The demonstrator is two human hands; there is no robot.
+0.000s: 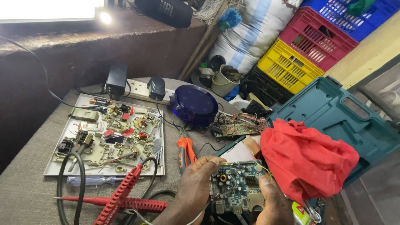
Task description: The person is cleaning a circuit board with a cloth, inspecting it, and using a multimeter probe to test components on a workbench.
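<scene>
My left hand [192, 189] grips the left edge of a blue-green circuit board [236, 186] near the bottom middle, thumb over its top corner. My right hand [273, 204] holds the board's right side, thumb resting on its lower right corner. The board is studded with small chips, a round coil and connectors. A thin white wire runs under my left hand. Two red multimeter probes [125, 198] lie crossed on the grey cloth just left of my left hand.
A white tray [52, 160] of dismantled parts lies at the left. Orange-handled pliers [186, 152], a blue round lid [194, 104], a wired board [239, 124], a power strip [137, 88], a red cloth [306, 158] in a teal tool case [333, 110], and stacked crates [316, 37] surround me.
</scene>
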